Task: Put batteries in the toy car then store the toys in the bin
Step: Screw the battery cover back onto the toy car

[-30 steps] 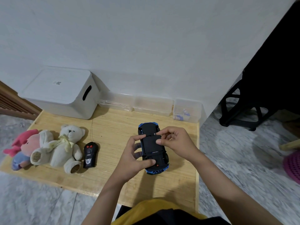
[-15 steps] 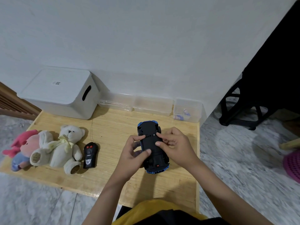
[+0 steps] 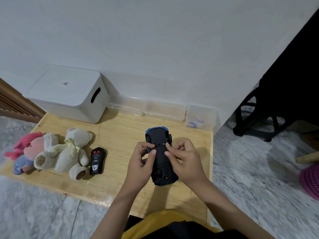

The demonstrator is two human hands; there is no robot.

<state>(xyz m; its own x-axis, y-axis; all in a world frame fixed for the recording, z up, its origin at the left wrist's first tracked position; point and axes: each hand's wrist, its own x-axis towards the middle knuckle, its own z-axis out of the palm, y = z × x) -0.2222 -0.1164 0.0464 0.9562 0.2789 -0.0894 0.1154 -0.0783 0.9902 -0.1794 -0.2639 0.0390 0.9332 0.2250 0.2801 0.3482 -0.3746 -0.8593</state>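
Both thumbs slid up the upside-down toy car [image 3: 161, 152] that the left hand [image 3: 140, 167] and right hand [image 3: 187, 163] held, toys not yet in the bin [image 3: 67, 94]

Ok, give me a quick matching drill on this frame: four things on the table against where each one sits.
Things:
1. toy car
2. remote control
3. white bin
4. teddy bear

Places:
A. back left corner, by the wall
B. held belly-up in both hands
C. between the pink plush and the remote
D. just right of the bear

Pairs: 1-B, 2-D, 3-A, 4-C
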